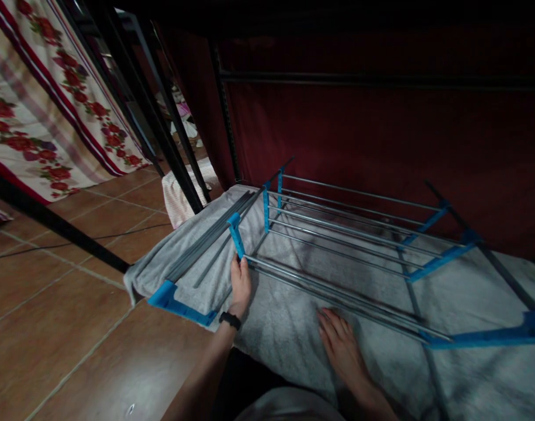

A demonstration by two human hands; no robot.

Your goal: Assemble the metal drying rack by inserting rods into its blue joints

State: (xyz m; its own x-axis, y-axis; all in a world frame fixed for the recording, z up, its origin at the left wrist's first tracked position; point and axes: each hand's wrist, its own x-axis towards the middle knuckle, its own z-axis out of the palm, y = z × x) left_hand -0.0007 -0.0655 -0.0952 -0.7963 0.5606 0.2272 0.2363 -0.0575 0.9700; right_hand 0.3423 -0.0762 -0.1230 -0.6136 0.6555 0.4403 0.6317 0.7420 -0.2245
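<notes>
A partly assembled rack of thin metal tubes (337, 289) and blue plastic brackets lies on a grey blanket (293, 336). My left hand (241, 280), with a black band at the wrist, is closed around the lower end of a blue bracket (235, 231), where the tubes meet it. On the blanket below the front tubes rests my right hand (340, 336), fingers stretched out and holding nothing. At the far right the front tubes reach another blue bracket (486, 338); one tube end overlaps it, and I cannot tell whether it is seated.
Loose grey tubes (210, 240) lie in a bundle left of the rack, near an L-shaped blue bracket (177, 305). Black metal frame posts (148, 105) stand at the left. A dark red curtain (359, 134) hangs behind. Brown floor tiles (74, 316) extend at the left.
</notes>
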